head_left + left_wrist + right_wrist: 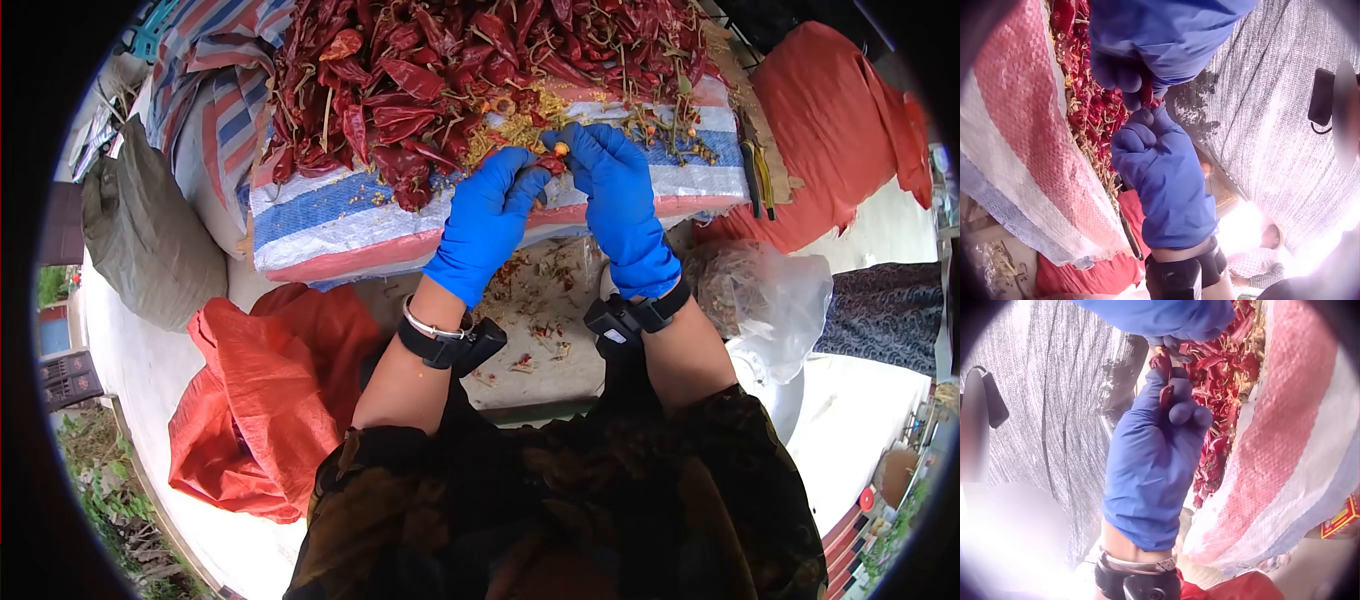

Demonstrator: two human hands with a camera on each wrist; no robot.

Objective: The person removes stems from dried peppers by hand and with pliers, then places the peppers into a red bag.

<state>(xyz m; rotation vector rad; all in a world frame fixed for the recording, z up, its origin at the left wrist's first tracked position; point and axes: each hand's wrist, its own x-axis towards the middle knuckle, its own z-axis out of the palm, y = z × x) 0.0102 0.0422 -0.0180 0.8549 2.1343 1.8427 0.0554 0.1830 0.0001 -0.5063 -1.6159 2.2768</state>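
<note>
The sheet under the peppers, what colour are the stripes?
The sheet has blue, white and pinkish stripes, clearest in the head view.

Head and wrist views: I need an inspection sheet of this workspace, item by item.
Surface: striped woven sheet, partly covered.
Job's things: heap of dried red peppers on the sheet; one held pepper between the hands.
Clutter: pale seeds and scraps by the heap; a yellow-and-black tool near the sheet's right edge.
Grippers: both blue-gloved; left hand pinches the held pepper, right hand has its fingertips curled at the other end.
Cables: nothing seen.
Surroundings: red sack at left, red sack at right, greyish sack, clear plastic bag; another person.
</note>
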